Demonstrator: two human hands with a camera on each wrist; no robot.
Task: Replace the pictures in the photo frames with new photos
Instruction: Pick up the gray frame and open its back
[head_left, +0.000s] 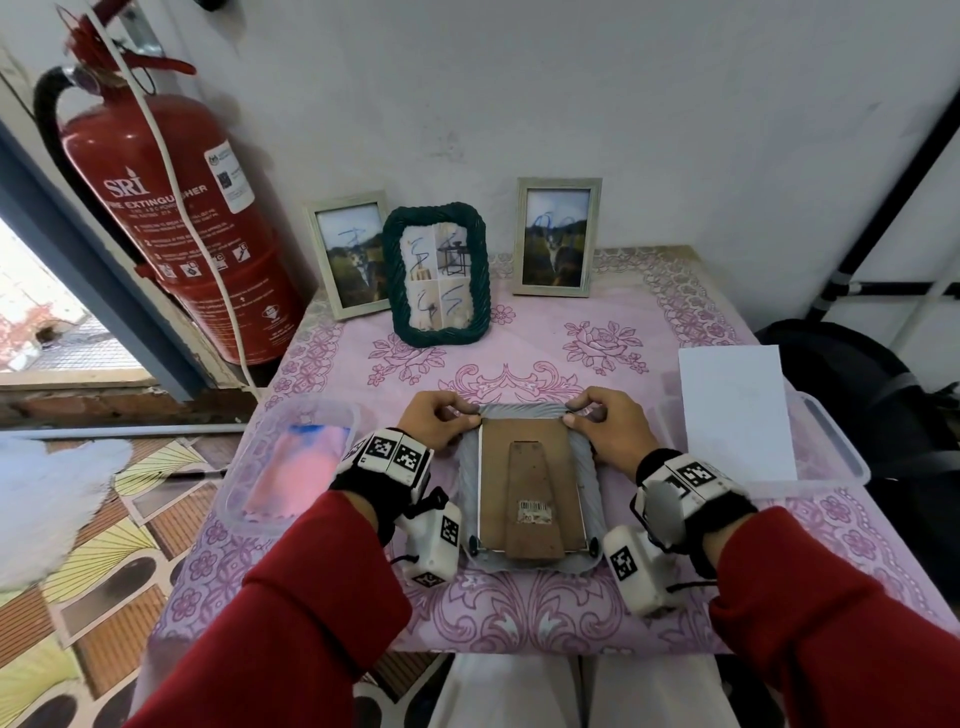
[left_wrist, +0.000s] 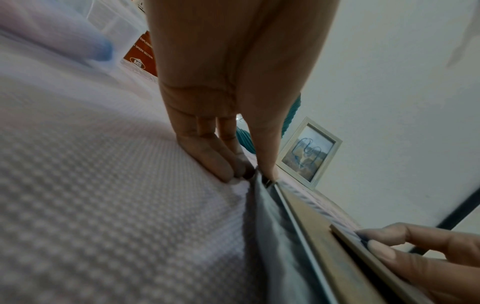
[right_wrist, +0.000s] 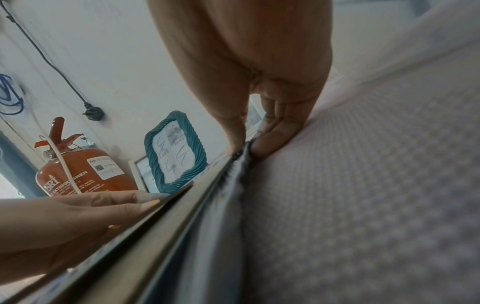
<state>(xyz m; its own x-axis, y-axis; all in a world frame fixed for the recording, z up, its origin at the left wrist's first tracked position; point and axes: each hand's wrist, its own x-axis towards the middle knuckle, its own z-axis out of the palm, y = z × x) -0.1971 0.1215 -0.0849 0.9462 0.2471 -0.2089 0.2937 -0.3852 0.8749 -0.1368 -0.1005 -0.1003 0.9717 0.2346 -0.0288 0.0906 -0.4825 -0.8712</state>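
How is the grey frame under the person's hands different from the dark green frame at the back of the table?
The grey frame lies flat, face down, its brown backing board showing; the green frame stands upright facing forward. The green frame shows a scribbled-over picture; the grey frame's picture side is hidden. The left hand and right hand pinch the grey frame's far corners; nothing touches the green one. Both have rope-like twisted borders.

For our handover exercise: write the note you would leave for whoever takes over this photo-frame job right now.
Left hand pinches the far-left corner of the grey frame; right hand pinches its far-right corner.
That frame lies face down on the table, brown backing board in place and uppermost.
Green frame and two pale frames stand at the back, with scribbled pictures in them.
White sheet lies on the right container; pink sheet in the left container.
Done: nothing visibly swapped.
Left: open the grey frame, change its picture, then the others.
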